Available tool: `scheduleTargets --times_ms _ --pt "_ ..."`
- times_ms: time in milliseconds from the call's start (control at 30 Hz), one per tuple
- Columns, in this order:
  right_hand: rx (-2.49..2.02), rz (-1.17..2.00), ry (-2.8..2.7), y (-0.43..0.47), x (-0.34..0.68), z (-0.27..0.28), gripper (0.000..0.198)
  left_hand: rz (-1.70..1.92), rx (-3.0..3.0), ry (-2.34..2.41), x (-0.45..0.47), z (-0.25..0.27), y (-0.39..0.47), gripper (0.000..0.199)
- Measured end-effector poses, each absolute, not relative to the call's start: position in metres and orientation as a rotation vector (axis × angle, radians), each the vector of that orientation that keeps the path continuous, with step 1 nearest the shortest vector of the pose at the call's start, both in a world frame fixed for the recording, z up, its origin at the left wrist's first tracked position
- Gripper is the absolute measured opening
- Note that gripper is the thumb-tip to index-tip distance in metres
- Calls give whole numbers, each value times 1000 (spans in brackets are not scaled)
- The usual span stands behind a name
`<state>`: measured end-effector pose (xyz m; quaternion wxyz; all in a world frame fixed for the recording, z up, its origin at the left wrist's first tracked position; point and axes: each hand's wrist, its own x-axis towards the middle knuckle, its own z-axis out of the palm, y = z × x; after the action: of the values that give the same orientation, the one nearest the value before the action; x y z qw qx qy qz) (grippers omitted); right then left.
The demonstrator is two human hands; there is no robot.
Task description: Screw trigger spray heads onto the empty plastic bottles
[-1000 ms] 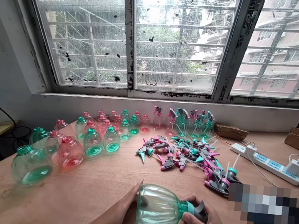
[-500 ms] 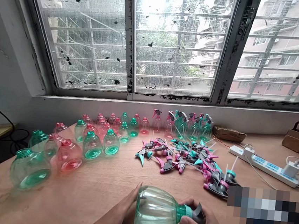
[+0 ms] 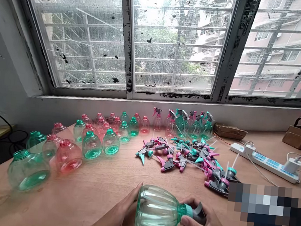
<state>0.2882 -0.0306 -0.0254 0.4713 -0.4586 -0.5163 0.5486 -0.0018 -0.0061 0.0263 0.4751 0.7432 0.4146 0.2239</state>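
A clear green spray bottle (image 3: 157, 209) lies on its side in the air near the table's front edge, its base to the left. My left hand (image 3: 121, 218) is closed round the base end, thumb below and fingers behind it. On the bottle's neck sits a grey and teal spray head (image 3: 198, 213), its teal trigger pointing down. My right hand (image 3: 206, 223) grips this head, thumb on the teal collar. Beyond my hands lies a pile of loose pink, teal and grey spray heads (image 3: 184, 153), several with thin tubes.
Open green bottles (image 3: 29, 170) and pink bottles (image 3: 69, 155) stand at the left and back. Bottles with spray heads (image 3: 195, 126) stand below the window. At the right lie a power strip (image 3: 265, 163) with cables, a brown package (image 3: 230, 131) and a cardboard box (image 3: 299, 136).
The view has shifted slightly. Both hands keep their hold on the spray bottle, which stays almost in the same place; my left thumb has moved a little.
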Motion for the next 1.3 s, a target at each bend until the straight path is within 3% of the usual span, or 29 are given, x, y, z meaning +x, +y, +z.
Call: scheduleTargets --times_ms 300,467,833,1033,1300 --pt "-1117 1344 -1267 -32 289 -19 45 509 1969 961 -9 20 -2 95" --pt "-1109 1358 -1281 -33 288 -17 44 492 1902 948 -7 20 0 113" --pt "-1064 1335 -1278 -32 290 -19 38 493 2033 1011 -10 15 0 93" --pt "-1056 1351 -1288 -31 289 -17 40 469 1942 1046 -7 18 0 116" --pt "-1077 1343 -1299 -33 289 -13 39 437 2006 1057 -9 20 -2 101"
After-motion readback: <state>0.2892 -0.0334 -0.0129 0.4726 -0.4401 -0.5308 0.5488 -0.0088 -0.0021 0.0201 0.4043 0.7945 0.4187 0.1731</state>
